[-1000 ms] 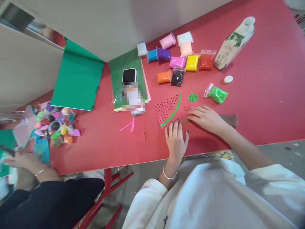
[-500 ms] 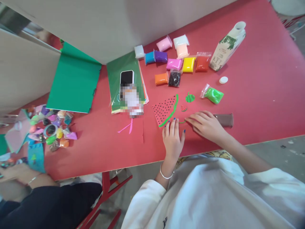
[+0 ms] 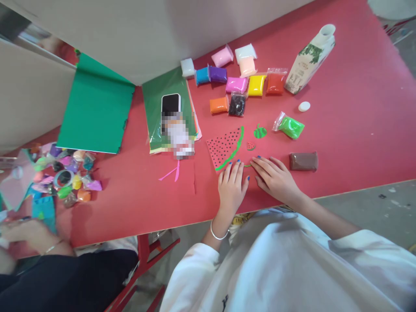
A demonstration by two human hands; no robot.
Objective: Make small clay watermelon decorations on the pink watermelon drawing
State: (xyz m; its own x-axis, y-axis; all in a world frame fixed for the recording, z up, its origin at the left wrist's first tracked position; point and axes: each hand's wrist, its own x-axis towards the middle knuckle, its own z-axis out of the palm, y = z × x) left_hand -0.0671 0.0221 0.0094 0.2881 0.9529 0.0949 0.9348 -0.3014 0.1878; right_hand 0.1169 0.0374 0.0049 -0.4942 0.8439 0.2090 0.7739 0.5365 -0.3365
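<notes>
- Two hands lie flat on the red bench [image 3: 341, 143], fingers spread, holding nothing: left hand [image 3: 231, 187] beside right hand [image 3: 275, 178].
- Between their fingertips sits a thin green clay strip [image 3: 248, 165].
- Just beyond the left hand's fingertips lies the paper watermelon slice [image 3: 225, 147].
- Right of the right hand rests a brown clay packet [image 3: 303, 160].

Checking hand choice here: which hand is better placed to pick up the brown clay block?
Probably the right hand: it lies flat on the table, nearer the brown clay block. The left hand rests by the watermelon slice, farther off.
</notes>
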